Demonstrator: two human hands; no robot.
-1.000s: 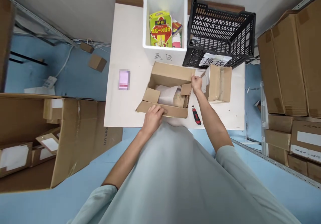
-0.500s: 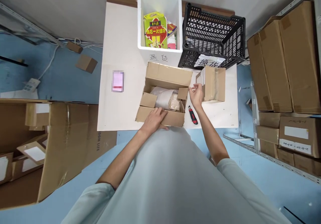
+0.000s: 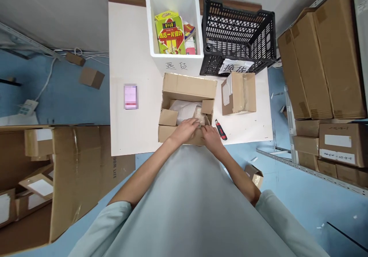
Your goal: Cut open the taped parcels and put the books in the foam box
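Note:
An open cardboard box stands on the white table, its flaps spread. Inside it lies a white wrapped packet beside a brownish item. My left hand reaches over the box's near wall, fingers curled onto the packet. My right hand sits at the near right corner of the box, fingers bent against the inner flap; what they grip is hidden. A red and black utility knife lies just right of the box.
A smaller open cardboard box lies right of the main one. Behind stand a white foam bin with colourful packets and a black plastic crate. A pink card lies left. Stacked cartons fill the right shelves and the left floor.
My right hand left the box's far right flap and came down to the near right corner. My left hand moved from the near flap into the box onto the packet.

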